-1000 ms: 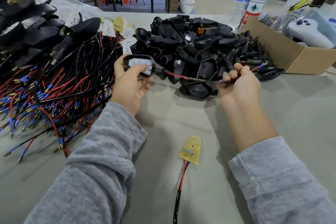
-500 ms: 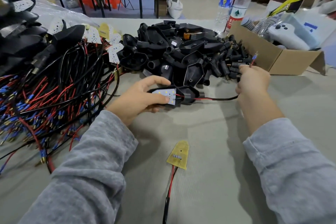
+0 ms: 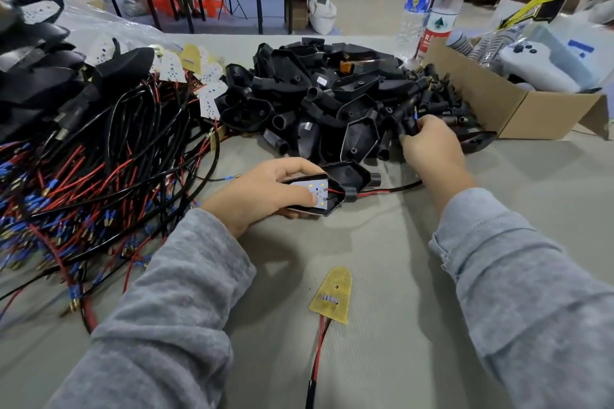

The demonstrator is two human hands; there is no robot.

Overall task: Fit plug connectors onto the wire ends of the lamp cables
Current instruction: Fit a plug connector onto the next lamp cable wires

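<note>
Across the left third of the frame: a big tangle of red and black lamp cables (image 3: 99, 176), blue-sleeved wire ends fanned toward the lower left. In the upper centre: a heap of black lamp housings (image 3: 319, 103), thinning at its right edge into a scatter of small black plug connectors (image 3: 442, 100) just beside the cardboard box (image 3: 491, 100) at upper right. At centre: left hand (image 3: 262, 196) grasping one lamp housing with its white LED board (image 3: 319, 191) face up, thumb on the board, resting on the grey table (image 3: 382, 242). From its neck, a red and black cable (image 3: 385, 191) running right and passing under the right wrist. Right hand (image 3: 428, 146), fingers curled, reaching into the connector pile, a blue wire tip (image 3: 416, 115) showing at the fingertips; apparently pinching wire end and connector together, though not clear enough to confirm the connector. Step in hand, by the look of it: picking a connector for this cable. Next: lining the metal tip with the connector's bore and pushing straight home, housing held steady. Lower centre: a spare yellow board (image 3: 332, 295) on its own lead.
</note>
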